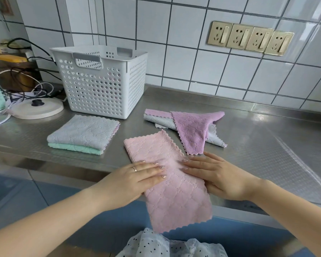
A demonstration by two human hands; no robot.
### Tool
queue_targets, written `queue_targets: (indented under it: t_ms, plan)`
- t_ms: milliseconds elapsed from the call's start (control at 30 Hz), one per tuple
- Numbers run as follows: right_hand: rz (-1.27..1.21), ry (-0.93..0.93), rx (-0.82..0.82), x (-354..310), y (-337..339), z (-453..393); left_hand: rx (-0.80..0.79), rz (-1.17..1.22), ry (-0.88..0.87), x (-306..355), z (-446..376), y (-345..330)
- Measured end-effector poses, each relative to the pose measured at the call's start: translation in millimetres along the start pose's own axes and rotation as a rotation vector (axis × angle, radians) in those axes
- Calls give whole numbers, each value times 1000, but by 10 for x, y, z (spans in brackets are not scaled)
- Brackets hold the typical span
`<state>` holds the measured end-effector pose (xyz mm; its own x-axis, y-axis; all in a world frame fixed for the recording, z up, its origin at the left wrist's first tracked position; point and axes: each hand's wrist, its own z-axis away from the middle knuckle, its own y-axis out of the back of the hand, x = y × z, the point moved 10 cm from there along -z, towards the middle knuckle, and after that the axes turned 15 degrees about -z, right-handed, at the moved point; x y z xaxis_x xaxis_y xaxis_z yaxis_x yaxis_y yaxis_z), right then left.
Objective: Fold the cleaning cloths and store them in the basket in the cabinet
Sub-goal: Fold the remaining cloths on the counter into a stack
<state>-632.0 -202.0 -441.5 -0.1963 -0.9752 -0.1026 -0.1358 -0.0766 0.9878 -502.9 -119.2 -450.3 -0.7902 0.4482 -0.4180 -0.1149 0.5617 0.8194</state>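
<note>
While the pink cloth (167, 175) lies with its long axis running from the desk (248, 138) over the front edge, the left hand (137, 177) and right hand (213, 175) press flat, fingers straight, on either side of its middle, equally near.

Pink cloth (167, 175) lies on steel worktop (248, 130), its near half hanging over the front edge. Left hand (137, 177) flat on cloth's left side, fingers straight; right hand (211, 175) flat at its right edge, fingertips on cloth. Folded grey cloth (83, 131) stacked on green cloth (74, 148) at left. White perforated basket (100, 80) behind the stack. Unfolded purple cloth (191, 127) over a grey one right of basket.
</note>
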Motion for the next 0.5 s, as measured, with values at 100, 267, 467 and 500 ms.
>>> queue_targets:
  t_ms: [100, 267, 467, 500]
  plan:
    - [27, 57, 42, -97, 56, 69, -69, 19, -36, -12, 25, -75]
    - [155, 186, 43, -323, -109, 114, -75, 180, 47, -85, 46, -51]
    - [17, 256, 269, -528, 37, 122, -76, 678, 390, -353, 99, -105]
    - [-47, 251, 292, -540, 78, 77, -53, 643, 455, -417, 26, -58]
